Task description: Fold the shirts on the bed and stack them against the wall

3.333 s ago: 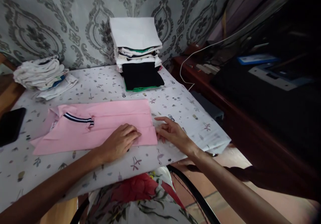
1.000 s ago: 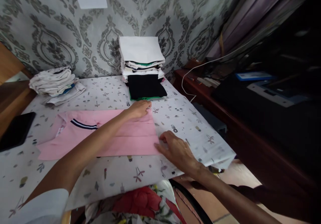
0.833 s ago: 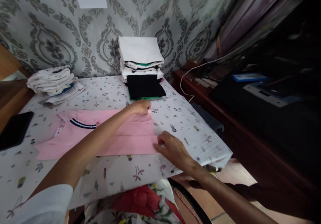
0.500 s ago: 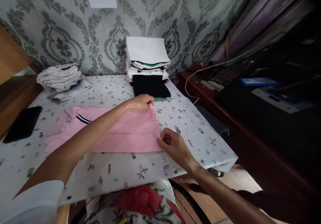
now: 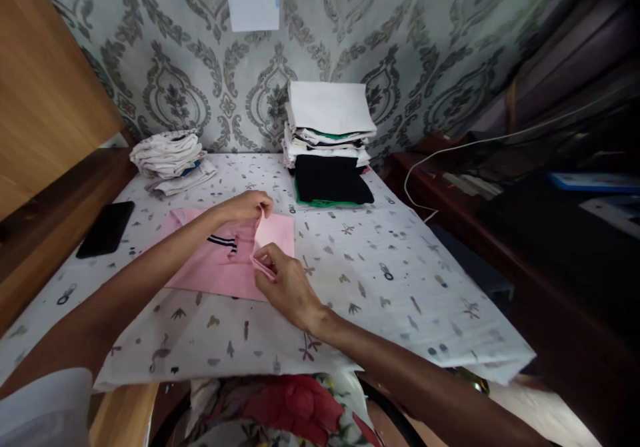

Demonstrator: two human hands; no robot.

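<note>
A pink shirt (image 5: 215, 277) with a dark and white striped trim lies on the patterned tablecloth in front of me. Its right end is lifted and turned back toward the left, making a fold. My left hand (image 5: 249, 205) pinches the far corner of the raised edge. The near part of that same edge is gripped between the thumb and fingers of my right hand (image 5: 287, 283). My left forearm crosses over the shirt and hides some of it.
Behind the shirt stands a stack of folded white clothes (image 5: 327, 110), with a folded black garment (image 5: 330, 179) in front. A pile of white clothes (image 5: 167, 157) sits at the back left, and a black phone (image 5: 106, 229) near the left edge. A white cable (image 5: 407, 180) hangs at the right.
Both hands have moved left, carrying the shirt's right edge up and over itself. The right hand now grips the edge. The view has shifted, so the scene sits further right.
</note>
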